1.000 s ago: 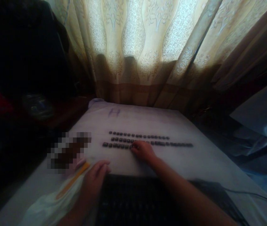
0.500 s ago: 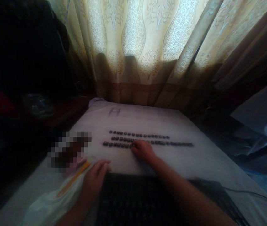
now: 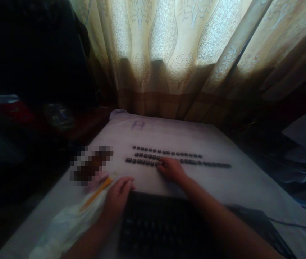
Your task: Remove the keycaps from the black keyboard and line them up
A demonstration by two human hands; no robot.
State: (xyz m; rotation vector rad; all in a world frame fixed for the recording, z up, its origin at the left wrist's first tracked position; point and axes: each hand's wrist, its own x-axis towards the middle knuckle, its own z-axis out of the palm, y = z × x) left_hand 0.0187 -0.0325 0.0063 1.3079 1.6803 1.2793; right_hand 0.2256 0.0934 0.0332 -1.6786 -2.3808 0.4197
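Black keycaps point(image 3: 142, 155) lie on the pale cloth in three long rows. At the nearest row, my right hand point(image 3: 172, 169) has its fingertips drawn together on a keycap; the fingers partly hide it and its neighbours. A black keyboard point(image 3: 153, 226) sits close to me, with my right forearm crossing above it. By the keyboard's far left corner rests my left hand point(image 3: 119, 192), thumb and fingers slightly apart, with nothing visible in it. An orange-handled tool point(image 3: 96, 194) lies just left of that hand, on a whitish plastic bag point(image 3: 61, 226).
A pixelated brown item point(image 3: 92, 166) lies on the table's left side. The keyboard's cable point(image 3: 293, 223) runs off to the right. Patterned curtains point(image 3: 163, 72) hang behind the table point(image 3: 169, 129). A large dark object point(image 3: 34, 54) stands at the left.
The view has shifted, so everything sits a little farther right in the picture. My right hand stays at the nearest keycap row, and my left hand remains beside the keyboard.
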